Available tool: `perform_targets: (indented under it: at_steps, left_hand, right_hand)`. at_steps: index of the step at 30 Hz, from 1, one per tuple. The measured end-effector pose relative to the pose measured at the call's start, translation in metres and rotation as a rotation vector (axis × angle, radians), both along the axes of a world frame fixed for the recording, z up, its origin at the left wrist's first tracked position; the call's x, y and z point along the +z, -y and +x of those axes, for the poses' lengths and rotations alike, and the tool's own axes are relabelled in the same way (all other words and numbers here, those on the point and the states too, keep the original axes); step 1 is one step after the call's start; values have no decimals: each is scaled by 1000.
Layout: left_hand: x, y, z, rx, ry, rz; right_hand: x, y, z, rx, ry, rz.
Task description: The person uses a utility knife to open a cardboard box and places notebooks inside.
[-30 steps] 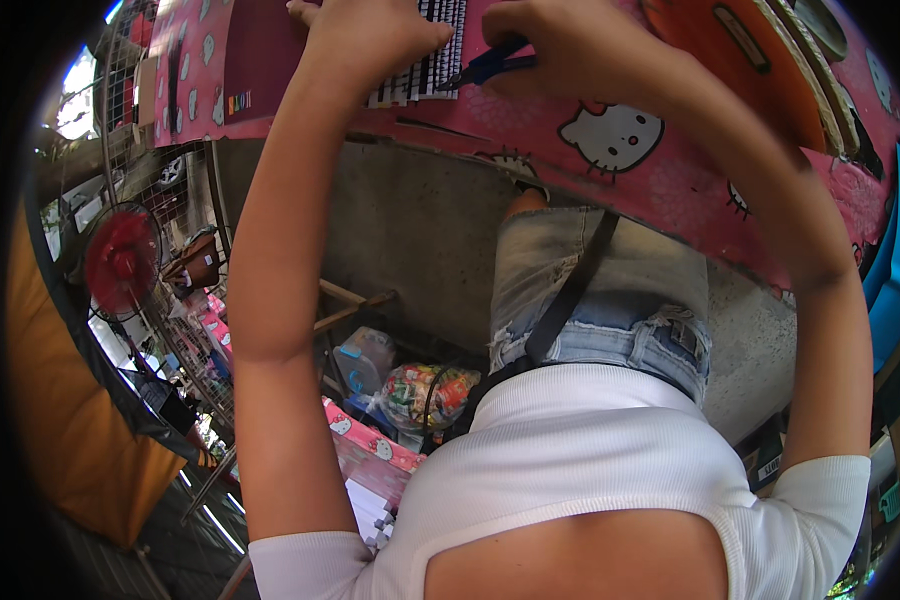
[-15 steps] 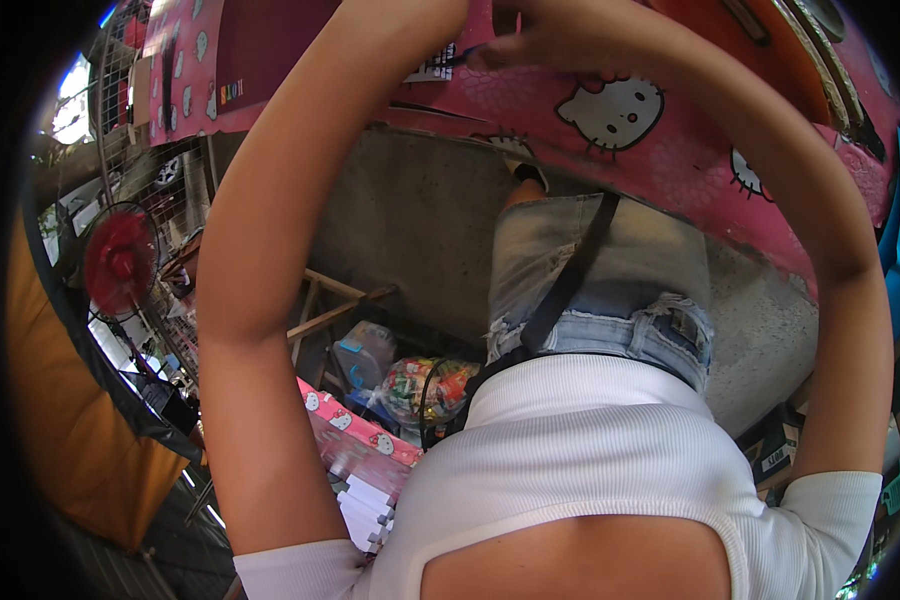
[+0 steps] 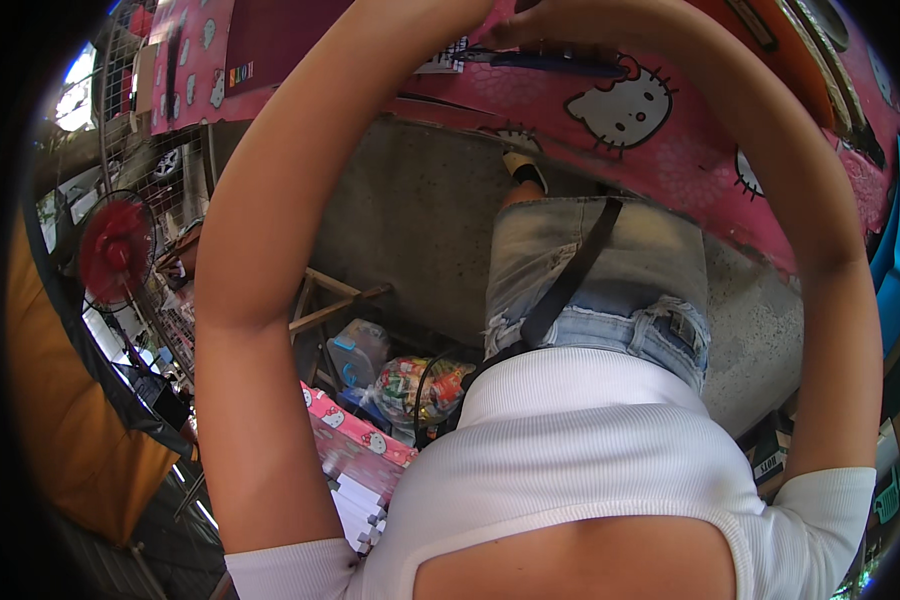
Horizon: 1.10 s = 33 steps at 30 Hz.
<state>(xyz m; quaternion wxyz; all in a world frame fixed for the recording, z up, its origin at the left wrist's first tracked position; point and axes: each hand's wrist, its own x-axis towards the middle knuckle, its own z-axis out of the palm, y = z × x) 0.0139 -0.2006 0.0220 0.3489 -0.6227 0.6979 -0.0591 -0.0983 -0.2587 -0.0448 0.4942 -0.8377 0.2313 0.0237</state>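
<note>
Both forearms reach up to the pink patterned table cover (image 3: 510, 90) at the top. My left hand (image 3: 470, 10) is mostly cut off by the upper edge, so its fingers do not show. My right hand (image 3: 545, 22) is closed, partly out of the picture, over a long dark blue tool that looks like scissors (image 3: 560, 66). The tool's thin end points left, to a small white piece of paper with dark print (image 3: 445, 58). That paper lies beside my left wrist.
A maroon sheet or folder (image 3: 280, 40) lies on the table at left, an orange object (image 3: 770, 50) at right. Below left are a wooden frame (image 3: 335, 305), a clear container (image 3: 358, 350) and a bag of colourful packets (image 3: 420, 388). A red fan (image 3: 117, 250) stands far left.
My right hand has shifted slightly up and right, and more of the dark blue tool shows beneath it. The view has shifted a little; the left forearm stays almost where it was.
</note>
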Motion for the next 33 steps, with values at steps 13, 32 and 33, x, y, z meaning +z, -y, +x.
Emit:
perform_targets:
  at_steps: [13, 32, 33]
  left_hand:
    - [-10, -3, 9, -85, 35, -81]
    - [-11, 0, 13, -37, 28, -49]
    - [-10, 1, 12, -32, 28, -45]
  right_hand:
    - [-39, -27, -8, 9, 432, -896]
    - [-49, -25, 8, -45, 587, -1028]
    - [-47, -23, 12, -19, 587, -993]
